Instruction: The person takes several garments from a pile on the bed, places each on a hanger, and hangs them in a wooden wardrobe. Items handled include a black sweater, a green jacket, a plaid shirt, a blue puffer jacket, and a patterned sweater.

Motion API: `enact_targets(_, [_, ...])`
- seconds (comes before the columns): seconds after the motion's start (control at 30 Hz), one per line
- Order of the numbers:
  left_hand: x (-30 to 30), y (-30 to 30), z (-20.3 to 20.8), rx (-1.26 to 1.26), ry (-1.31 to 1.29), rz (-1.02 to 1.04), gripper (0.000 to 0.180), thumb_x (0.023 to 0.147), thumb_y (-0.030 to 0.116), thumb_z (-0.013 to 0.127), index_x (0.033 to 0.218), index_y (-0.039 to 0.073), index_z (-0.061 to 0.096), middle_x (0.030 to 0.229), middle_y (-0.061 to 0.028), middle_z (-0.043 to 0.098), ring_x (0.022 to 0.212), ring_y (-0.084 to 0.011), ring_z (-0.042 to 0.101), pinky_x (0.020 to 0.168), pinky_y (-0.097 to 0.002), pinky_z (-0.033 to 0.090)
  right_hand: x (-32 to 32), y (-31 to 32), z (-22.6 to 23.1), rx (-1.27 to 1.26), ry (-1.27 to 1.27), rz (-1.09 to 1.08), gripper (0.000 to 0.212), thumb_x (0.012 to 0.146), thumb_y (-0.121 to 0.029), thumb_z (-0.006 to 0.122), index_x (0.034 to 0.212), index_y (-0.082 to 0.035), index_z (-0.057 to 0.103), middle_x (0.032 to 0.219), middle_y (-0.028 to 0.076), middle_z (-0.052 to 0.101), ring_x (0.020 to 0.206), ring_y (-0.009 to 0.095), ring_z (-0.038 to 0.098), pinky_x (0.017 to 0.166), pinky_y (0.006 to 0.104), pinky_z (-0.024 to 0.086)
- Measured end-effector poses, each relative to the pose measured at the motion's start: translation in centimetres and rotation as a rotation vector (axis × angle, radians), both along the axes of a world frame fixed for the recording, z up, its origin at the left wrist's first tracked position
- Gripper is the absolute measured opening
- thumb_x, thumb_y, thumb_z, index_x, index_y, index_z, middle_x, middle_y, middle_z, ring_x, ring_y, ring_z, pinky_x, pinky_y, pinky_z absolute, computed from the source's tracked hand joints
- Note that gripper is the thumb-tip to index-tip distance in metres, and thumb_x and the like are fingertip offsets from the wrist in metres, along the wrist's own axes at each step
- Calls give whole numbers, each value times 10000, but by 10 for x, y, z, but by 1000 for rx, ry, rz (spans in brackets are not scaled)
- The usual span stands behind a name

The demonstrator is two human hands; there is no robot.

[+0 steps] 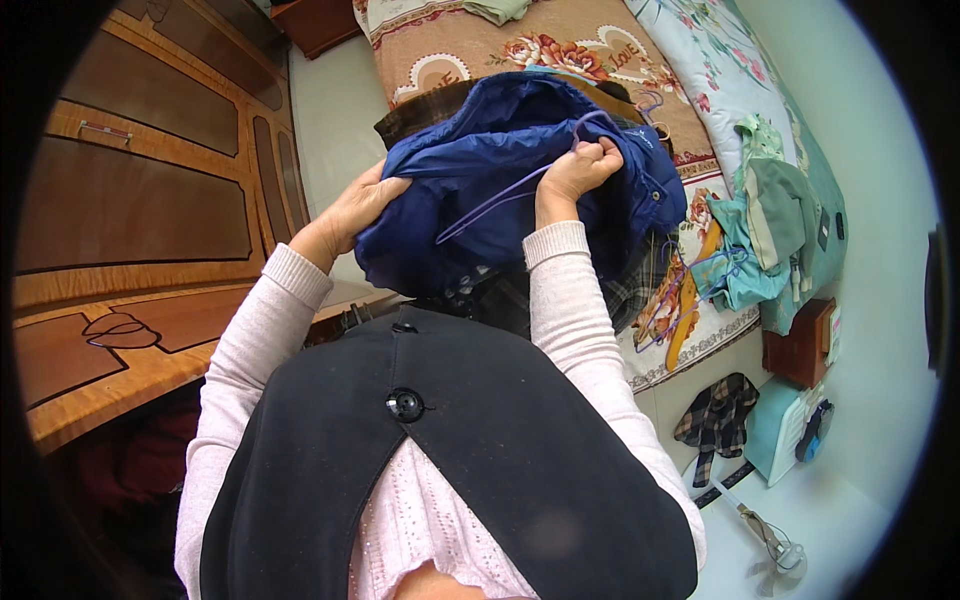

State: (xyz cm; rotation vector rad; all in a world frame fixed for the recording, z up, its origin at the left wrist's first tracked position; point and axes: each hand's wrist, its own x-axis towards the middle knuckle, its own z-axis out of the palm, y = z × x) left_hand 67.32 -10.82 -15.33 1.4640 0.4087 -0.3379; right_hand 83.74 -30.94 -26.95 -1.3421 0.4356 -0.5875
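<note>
Raised in front of me over the bed is a dark blue jacket (450, 165) with a shiny fabric and snap buttons. My left hand (362, 205) is closed on its left edge, thumb on top. A thin purple clothes hanger (490, 207) lies across the jacket's opening, one end pointing down and left. My right hand (578, 175) grips this hanger near its hook, fingers curled in a fist at the jacket's right side. The hanger's far arm is hidden by my hand and the cloth.
Dark and plaid clothes lie under the jacket on the patterned bed (440, 45). Loose hangers (683, 320) and teal and grey garments (780, 210) are at right. A wooden wardrobe (150, 140) stands left. A plaid cloth (718, 412), a turquoise box (780, 430) and a fan (785, 555) are lower right.
</note>
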Motion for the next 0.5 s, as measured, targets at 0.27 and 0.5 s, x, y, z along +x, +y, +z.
enact_targets(0.27, [-4,-23,-12,-117,-124,-270,737,905,251,639,1474,18,231,1422,-151,417,1262,-254,459,1081,-353,360,-1,41,32,415,103,65,234,912,-41,311,1129,-11,391,1061,145,457,857,211,527,508,294,589])
enact_targets(0.5, [2,-3,-45,1294,-764,-406,496,721,-97,541,1189,66,569,1256,-185,503,1166,-395,487,1022,-375,390,-23,50,44,659,99,213,230,885,-45,332,1110,-76,372,976,99,407,831,202,480,589,401,600])
